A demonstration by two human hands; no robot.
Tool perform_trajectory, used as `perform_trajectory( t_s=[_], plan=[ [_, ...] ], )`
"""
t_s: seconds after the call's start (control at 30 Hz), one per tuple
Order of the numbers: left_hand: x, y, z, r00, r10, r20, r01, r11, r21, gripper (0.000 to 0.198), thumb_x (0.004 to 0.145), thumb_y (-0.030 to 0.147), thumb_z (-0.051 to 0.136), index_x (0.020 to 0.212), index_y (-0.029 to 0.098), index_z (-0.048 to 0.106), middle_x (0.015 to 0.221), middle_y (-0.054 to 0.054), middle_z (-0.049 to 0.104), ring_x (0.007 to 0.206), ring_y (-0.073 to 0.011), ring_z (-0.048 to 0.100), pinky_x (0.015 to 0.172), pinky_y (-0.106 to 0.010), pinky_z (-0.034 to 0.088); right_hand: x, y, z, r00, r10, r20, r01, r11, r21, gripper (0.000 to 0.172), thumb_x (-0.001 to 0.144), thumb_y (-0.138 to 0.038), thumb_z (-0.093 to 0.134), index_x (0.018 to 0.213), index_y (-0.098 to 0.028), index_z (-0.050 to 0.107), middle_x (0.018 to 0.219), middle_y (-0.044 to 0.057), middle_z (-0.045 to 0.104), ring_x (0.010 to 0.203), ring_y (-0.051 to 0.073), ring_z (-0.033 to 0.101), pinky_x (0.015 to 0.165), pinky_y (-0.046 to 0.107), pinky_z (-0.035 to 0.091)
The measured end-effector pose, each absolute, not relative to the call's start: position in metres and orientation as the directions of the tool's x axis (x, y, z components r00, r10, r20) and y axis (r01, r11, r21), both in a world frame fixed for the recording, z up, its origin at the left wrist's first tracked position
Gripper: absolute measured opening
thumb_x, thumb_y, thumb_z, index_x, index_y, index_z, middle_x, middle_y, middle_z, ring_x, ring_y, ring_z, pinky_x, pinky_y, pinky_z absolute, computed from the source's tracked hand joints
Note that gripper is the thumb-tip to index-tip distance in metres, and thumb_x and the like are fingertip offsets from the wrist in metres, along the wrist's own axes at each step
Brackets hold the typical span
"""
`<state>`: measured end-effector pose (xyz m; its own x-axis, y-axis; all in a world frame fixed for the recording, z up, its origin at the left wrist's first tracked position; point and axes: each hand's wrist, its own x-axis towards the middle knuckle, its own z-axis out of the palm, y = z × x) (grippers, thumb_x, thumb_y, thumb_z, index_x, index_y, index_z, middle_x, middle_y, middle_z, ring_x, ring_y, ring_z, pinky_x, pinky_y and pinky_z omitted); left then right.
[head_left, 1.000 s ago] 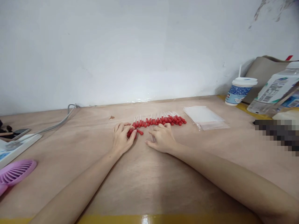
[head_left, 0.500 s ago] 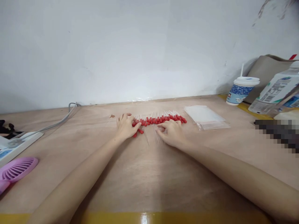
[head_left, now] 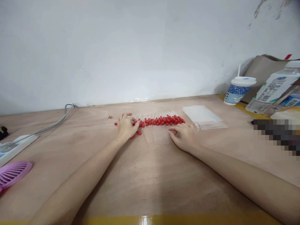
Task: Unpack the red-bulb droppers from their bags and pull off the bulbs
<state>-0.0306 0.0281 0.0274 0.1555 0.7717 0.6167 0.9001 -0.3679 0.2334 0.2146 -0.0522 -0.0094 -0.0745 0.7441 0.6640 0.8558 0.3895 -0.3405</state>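
Droppers with red rubber bulbs (head_left: 161,121) and thin clear tubes (head_left: 159,134) lie side by side in a row on the wooden table. Some tubes point toward the wall, others toward me. At the row's left end, my left hand (head_left: 126,126) rests over several droppers, fingers spread and thumb apart. A few red bulbs (head_left: 138,133) show just below its thumb. Beside the right end sits my right hand (head_left: 184,137), low on the table with fingers curled in near the clear tubes; whatever lies between its fingertips is hidden.
Clear plastic bags (head_left: 203,117) lie right of the row. A paper cup (head_left: 239,90), a plastic bottle (head_left: 269,90) and a grey bag (head_left: 260,70) stand at the right. To the left are a cable (head_left: 56,123), a power strip (head_left: 21,147) and a pink fan (head_left: 15,173).
My right hand has slid right along the row, uncovering more clear tubes and red bulbs. My left hand stays over the left end. The view has shifted slightly.
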Motion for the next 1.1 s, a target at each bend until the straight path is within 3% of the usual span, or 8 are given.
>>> perform_trajectory(
  t_s=[0.1,0.2,0.3,0.37,0.57,0.7,0.9,1.1],
  plan=[
    [-0.036,0.009,0.025,0.133,0.706,0.695,0.861,-0.43,0.272,0.014,0.072,0.033,0.06,0.069,0.019,0.063,0.097,-0.007,0.056,0.098,-0.0251,0.05,0.089,-0.044,0.037,0.215,-0.053,-0.009,-0.129,0.697,0.706,0.785,0.506,-0.357,0.018,0.08,-0.027,0.048,0.086,-0.02,0.064,0.073,0.004,0.059,0.072,0.017,0.055,0.072,0.033,0.04],
    [-0.044,-0.016,0.02,0.228,0.659,0.716,0.768,-0.574,0.284,0.013,0.076,0.031,0.058,0.074,0.019,0.063,0.094,-0.006,0.057,0.095,-0.0215,0.051,0.087,-0.041,0.039,0.215,-0.055,-0.007,-0.165,0.643,0.748,0.726,0.592,-0.349,0.031,0.081,-0.029,0.049,0.11,-0.019,0.056,0.098,0.01,0.057,0.091,0.021,0.054,0.079,0.036,0.046],
    [-0.046,-0.035,0.015,0.421,0.618,0.664,0.618,-0.731,0.289,0.01,0.079,0.028,0.056,0.079,0.02,0.062,0.092,-0.005,0.06,0.09,-0.0188,0.054,0.082,-0.037,0.041,0.216,-0.059,-0.005,-0.298,0.59,0.751,0.7,0.67,-0.248,0.051,0.08,-0.034,0.053,0.127,-0.019,0.042,0.123,0.013,0.048,0.114,0.024,0.045,0.094,0.041,0.04],
    [-0.044,-0.043,0.013,0.52,0.583,0.624,0.544,-0.789,0.285,0.008,0.08,0.026,0.056,0.082,0.02,0.061,0.089,-0.004,0.063,0.087,-0.0179,0.056,0.081,-0.037,0.042,0.217,-0.06,-0.004,-0.424,0.555,0.716,0.672,0.723,-0.161,0.051,0.081,-0.036,0.054,0.127,-0.018,0.042,0.127,0.012,0.046,0.119,0.024,0.041,0.099,0.043,0.035],
    [-0.035,-0.047,0.01,0.594,0.535,0.601,0.47,-0.837,0.281,0.007,0.081,0.026,0.056,0.085,0.021,0.061,0.088,-0.002,0.066,0.086,-0.0174,0.058,0.083,-0.037,0.041,0.217,-0.059,-0.008,-0.559,0.499,0.663,0.609,0.789,-0.08,0.024,0.084,-0.033,0.052,0.104,-0.024,0.061,0.107,0.004,0.063,0.114,0.022,0.047,0.098,0.044,0.035],
    [-0.033,-0.045,0.009,0.594,0.515,0.618,0.461,-0.847,0.263,0.009,0.081,0.025,0.057,0.088,0.021,0.06,0.092,-0.003,0.066,0.09,-0.018,0.058,0.086,-0.038,0.041,0.214,-0.058,-0.009,-0.563,0.496,0.661,0.593,0.8,-0.096,0.019,0.085,-0.029,0.052,0.098,-0.023,0.064,0.097,0.003,0.067,0.109,0.021,0.05,0.096,0.043,0.036],
    [-0.018,-0.044,0.007,0.635,0.387,0.668,0.453,-0.887,0.083,0.04,0.076,0.032,0.063,0.113,0.021,0.055,0.112,-0.007,0.06,0.107,-0.0219,0.051,0.093,-0.041,0.04,0.212,-0.059,-0.008,-0.549,0.493,0.674,0.585,0.803,-0.111,0.018,0.085,-0.026,0.051,0.095,-0.022,0.065,0.092,0.002,0.068,0.105,0.02,0.052,0.096,0.043,0.036],
    [-0.005,-0.043,-0.001,0.651,0.265,0.711,0.407,-0.913,-0.033,0.016,0.08,0.022,0.059,0.096,0.018,0.062,0.092,-0.003,0.069,0.089,-0.016,0.062,0.087,-0.036,0.045,0.205,-0.06,-0.008,-0.564,0.469,0.68,0.566,0.819,-0.095,0.017,0.084,-0.027,0.052,0.092,-0.019,0.064,0.09,0.003,0.068,0.1,0.019,0.054,0.096,0.042,0.036]
  ],
)
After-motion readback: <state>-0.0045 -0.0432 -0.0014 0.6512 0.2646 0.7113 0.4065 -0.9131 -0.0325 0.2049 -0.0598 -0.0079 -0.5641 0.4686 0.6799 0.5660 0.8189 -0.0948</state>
